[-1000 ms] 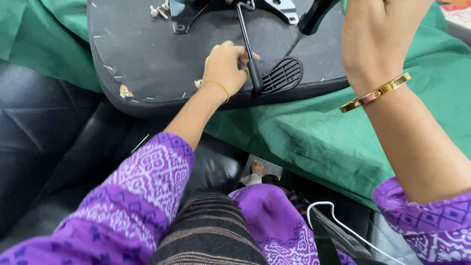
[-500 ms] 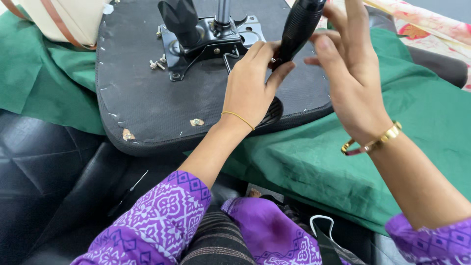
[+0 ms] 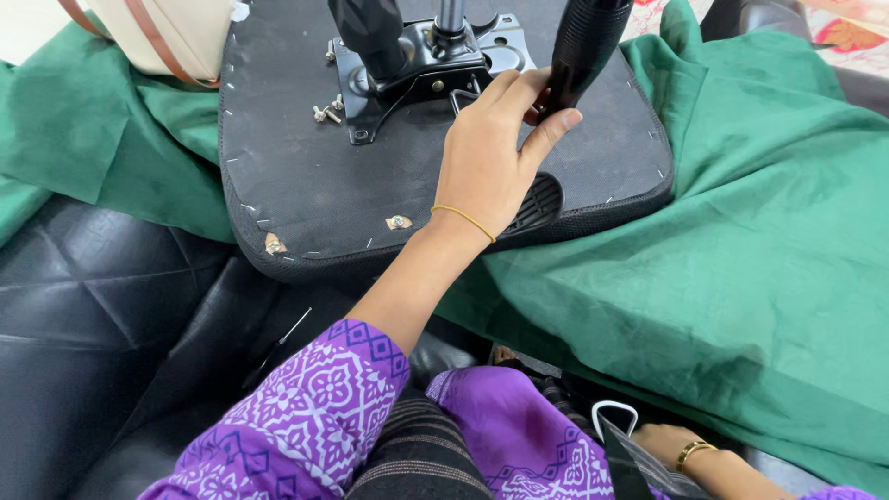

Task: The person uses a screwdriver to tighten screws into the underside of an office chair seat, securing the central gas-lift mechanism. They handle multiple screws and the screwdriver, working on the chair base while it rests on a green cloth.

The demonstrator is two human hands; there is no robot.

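An upturned black chair seat (image 3: 306,185) lies on a green cloth (image 3: 741,241). A metal mechanism plate (image 3: 421,60) with a steel post (image 3: 451,14) is bolted to its middle. My left hand (image 3: 486,157) reaches over the seat and pinches the lower end of a black ribbed handle (image 3: 585,46) between thumb and fingers. My right hand (image 3: 690,458), with a gold bangle on the wrist, is low at the bottom right by my lap. A black object (image 3: 625,458) with a white loop partly hides it, and its fingers are out of sight.
Loose screws (image 3: 324,113) lie on the seat left of the plate. A beige bag with brown straps (image 3: 167,32) sits at the top left. Black quilted leather (image 3: 102,315) fills the lower left. A patterned cloth (image 3: 847,28) shows at the top right.
My right hand has let go of the ribbed handle and dropped down to my lap. My left hand has slid up from the seat's oval vent to the handle's lower end.
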